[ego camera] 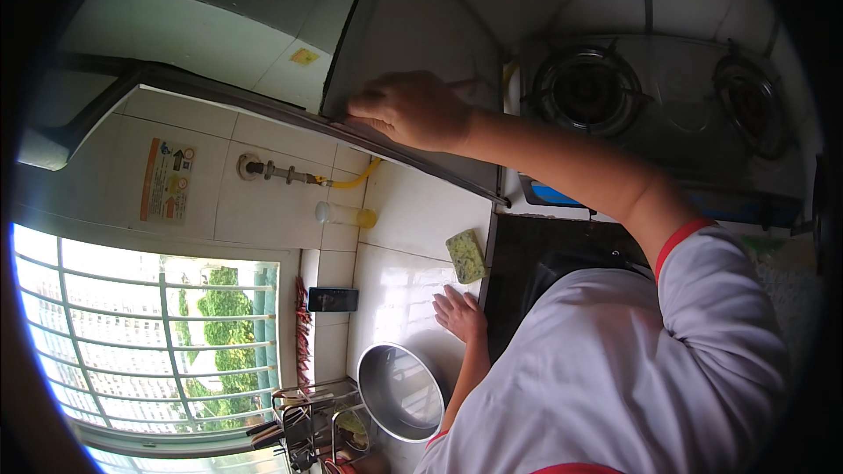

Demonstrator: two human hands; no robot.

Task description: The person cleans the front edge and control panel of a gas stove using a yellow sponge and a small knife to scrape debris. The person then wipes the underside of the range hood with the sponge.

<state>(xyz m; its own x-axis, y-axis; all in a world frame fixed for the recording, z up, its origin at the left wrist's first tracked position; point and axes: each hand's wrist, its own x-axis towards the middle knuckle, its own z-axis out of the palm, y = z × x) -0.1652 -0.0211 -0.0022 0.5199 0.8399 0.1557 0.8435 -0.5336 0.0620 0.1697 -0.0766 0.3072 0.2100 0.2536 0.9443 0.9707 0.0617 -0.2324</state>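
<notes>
My right hand point(408, 108) is raised, its fingers bent against the edge of a dark, smooth panel point(421, 26) that looks like part of a range hood. Whether anything lies under those fingers is hidden. My left hand point(461, 316) rests on the white tiled counter point(395, 257), fingers spread and holding nothing. Just beyond its fingertips lies a green, speckled sponge point(466, 256) by the counter's front edge. A round metal pot point(402, 392) stands close to my left forearm.
A gas stove with a burner point(587, 87) is at the upper right. Against the wall are a jar with yellow contents point(346, 214), a phone point(332, 299) and a gas valve point(276, 171) with a yellow hose. A utensil rack point(309, 415) stands beside the pot, near the barred window point(164, 336).
</notes>
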